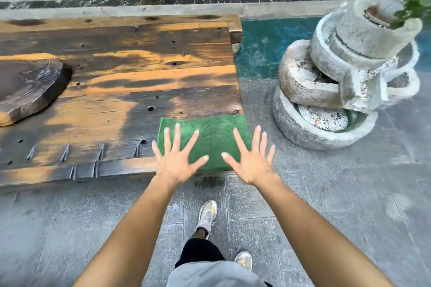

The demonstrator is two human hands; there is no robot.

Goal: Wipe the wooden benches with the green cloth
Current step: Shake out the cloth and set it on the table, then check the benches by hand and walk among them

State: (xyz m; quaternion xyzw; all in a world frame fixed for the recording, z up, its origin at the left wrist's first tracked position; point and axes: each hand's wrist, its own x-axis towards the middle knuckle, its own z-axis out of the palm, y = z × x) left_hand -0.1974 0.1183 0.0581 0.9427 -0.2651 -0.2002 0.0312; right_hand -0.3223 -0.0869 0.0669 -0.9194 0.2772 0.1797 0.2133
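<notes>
Nothing gripped: left hand (173, 163) and right hand (250, 161) are held splayed over the green cloth (210, 131), contact unclear. Cloth is laid at 5 o'clock on the bench (116, 81), likely as an edge start for wiping.

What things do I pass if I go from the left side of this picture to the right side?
dark wood slab → left hand → right hand → stacked stone bowls
</notes>
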